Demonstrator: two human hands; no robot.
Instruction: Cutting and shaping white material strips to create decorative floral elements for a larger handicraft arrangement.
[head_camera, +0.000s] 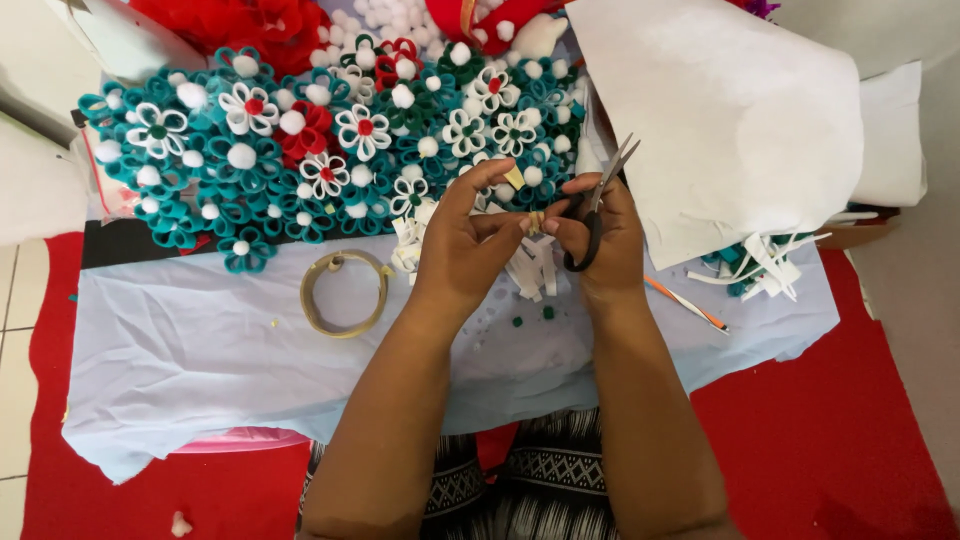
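Note:
My left hand (463, 240) and my right hand (600, 235) meet over a pale blue cloth (200, 350). Between the fingertips of both hands sits a small tan piece (534, 222), pinched from either side. My right hand also grips black-handled scissors (598, 200), blades pointing up and away. White strips (530, 270) lie under the hands. Just beyond them is a big heap of teal, white and red looped flowers (300, 150) with white pompom centres.
A roll of tan tape (345, 292) lies left of my left hand. A large white sheet (730, 110) covers the right. An orange pencil (685, 303) and teal and white scraps (755, 265) lie at the right. Red floor surrounds the table.

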